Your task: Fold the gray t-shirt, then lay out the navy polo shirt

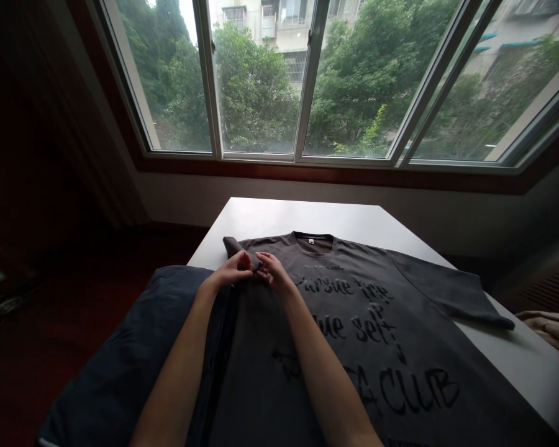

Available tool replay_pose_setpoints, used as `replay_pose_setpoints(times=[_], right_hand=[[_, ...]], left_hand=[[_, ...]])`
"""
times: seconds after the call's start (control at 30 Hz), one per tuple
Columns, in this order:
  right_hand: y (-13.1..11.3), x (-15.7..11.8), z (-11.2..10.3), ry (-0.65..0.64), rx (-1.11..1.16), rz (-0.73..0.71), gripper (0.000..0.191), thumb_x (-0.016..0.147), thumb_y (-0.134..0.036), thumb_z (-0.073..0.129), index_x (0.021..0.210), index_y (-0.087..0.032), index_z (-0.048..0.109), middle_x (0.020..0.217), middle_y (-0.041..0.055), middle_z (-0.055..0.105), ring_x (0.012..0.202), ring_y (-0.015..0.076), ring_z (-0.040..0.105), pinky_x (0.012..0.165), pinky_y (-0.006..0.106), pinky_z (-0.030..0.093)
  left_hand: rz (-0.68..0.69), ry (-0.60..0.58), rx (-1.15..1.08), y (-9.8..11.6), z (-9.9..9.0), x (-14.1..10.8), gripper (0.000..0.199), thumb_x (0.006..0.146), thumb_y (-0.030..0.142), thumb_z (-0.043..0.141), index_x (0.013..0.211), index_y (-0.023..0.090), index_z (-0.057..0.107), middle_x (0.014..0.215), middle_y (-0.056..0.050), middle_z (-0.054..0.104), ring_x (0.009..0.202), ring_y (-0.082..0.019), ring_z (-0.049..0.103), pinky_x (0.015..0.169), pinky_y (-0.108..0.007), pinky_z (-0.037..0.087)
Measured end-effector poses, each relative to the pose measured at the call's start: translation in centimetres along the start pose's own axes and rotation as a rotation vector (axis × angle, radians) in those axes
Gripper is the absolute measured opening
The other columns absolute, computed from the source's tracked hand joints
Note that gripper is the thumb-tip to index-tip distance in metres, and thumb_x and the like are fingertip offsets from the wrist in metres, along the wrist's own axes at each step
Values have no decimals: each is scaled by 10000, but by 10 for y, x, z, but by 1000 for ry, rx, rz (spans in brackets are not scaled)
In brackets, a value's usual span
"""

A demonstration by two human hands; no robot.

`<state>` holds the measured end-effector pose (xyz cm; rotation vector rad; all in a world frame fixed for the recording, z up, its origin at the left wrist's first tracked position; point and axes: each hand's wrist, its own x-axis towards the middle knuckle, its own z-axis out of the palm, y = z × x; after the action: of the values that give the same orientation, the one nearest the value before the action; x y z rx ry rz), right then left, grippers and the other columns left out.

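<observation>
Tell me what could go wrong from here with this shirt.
The left hand and right hand appear to pinch bunched fabric of the gray shirt; an uneven release might leave creases. Dark blue fabric lies close along that side, so a pull could catch it too. The outspread sleeve reaches about the white table's edge and might slip over it.

Beyond the grey shirt [349, 304], the white table [302, 215] offers passing room, while dark blue fabric [130, 338] bulks up near left.
</observation>
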<state>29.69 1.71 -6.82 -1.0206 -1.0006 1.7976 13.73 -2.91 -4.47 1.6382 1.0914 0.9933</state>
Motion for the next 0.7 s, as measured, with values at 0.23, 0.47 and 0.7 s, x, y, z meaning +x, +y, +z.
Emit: replay_pose_setpoints(times=[0.23,0.47,0.7], right_hand=[[1,6,-9,-112,-7,-177,494,607,-267,756,1088,-223,654,1018,32,694,1033,220,614,840,321,516],[-9,10,-18,-26,-201,-627,588,672,-237,675,1254,-218,597,1491,40,411,1408,209,308,1171,369,248],[-21,18,-54,154,-395,-618,622,679,-214,627,1296,-194,552,1509,59,375,1406,222,314,1187,384,243]], left_hand=[[-2,-182,-2,25,15,-3,184,664,194,673,807,182,559,765,-5,588,727,-152,550,682,-282,467],[-108,-110,116,38,16,-12,97,677,195,606,766,217,639,786,-10,637,752,-185,608,683,-301,504],[16,-89,421,24,28,2,304,668,251,686,951,197,589,909,-40,607,873,-222,570,790,-339,471]])
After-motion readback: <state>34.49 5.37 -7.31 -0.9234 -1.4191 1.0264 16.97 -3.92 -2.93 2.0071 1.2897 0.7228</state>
